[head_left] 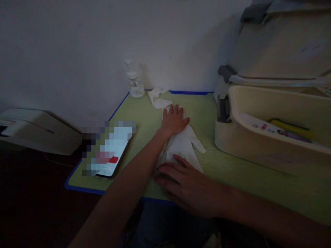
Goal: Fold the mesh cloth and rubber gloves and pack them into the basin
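A white glove (178, 146) lies flat on the green tabletop (147, 127), its thumb pointing to the right. My left hand (173, 120) rests palm down on the far end of the glove, fingers spread. Nearer to me, my right hand (187, 184) reaches over the glove's near end, its fingers stretched and apart; the fingertips seem to touch the fabric, though I cannot tell how firmly. Just beyond my left hand lies another crumpled white piece (159, 98), which looks like a second glove.
A phone (116, 148) with a lit, partly blurred screen lies at the left. A clear pump bottle (136, 84) stands at the back corner by the wall. On the right sits an open cream storage bin (258, 144) holding packets. A white box-shaped object (38, 132) is off the table's left side.
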{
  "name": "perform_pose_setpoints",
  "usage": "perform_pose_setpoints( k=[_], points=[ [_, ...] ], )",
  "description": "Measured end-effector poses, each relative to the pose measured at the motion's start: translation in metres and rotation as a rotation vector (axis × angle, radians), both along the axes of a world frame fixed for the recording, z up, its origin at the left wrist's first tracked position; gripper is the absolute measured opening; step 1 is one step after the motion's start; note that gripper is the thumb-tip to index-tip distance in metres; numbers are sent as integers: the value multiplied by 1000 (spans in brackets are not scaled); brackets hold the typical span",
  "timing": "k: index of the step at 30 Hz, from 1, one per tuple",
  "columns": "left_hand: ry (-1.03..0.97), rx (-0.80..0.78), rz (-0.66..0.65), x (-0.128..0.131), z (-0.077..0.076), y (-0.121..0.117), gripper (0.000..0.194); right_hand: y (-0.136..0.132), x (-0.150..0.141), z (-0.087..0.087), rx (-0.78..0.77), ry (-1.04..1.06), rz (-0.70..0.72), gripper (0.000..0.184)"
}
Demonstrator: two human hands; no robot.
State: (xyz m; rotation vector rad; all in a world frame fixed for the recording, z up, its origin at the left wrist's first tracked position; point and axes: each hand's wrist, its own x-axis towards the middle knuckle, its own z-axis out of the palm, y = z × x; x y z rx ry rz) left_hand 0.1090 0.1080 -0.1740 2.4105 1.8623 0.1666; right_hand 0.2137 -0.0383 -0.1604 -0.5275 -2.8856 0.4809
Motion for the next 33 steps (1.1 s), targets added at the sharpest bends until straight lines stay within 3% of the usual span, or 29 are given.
perform_pose_setpoints(
  k=[4,8,11,15,25,33],
  points=[
    [-1,8,0,0,0,-1,63,1,5,-1,171,158,-27,24],
    [11,22,2,0,-2,0,65,13,22,1,406,281,-236,24],
    [11,16,-1,0,-3,1,66,21,35,5,475,157,-400,25],
    [2,25,-6,0,-2,1,66,22,41,8,535,-4,-458,25],
    [7,2,-1,0,-2,1,65,25,47,6,365,-84,-491,33],
    [0,16,-7,0,-2,1,65,25,51,17,211,-131,-534,32]
  ],
)
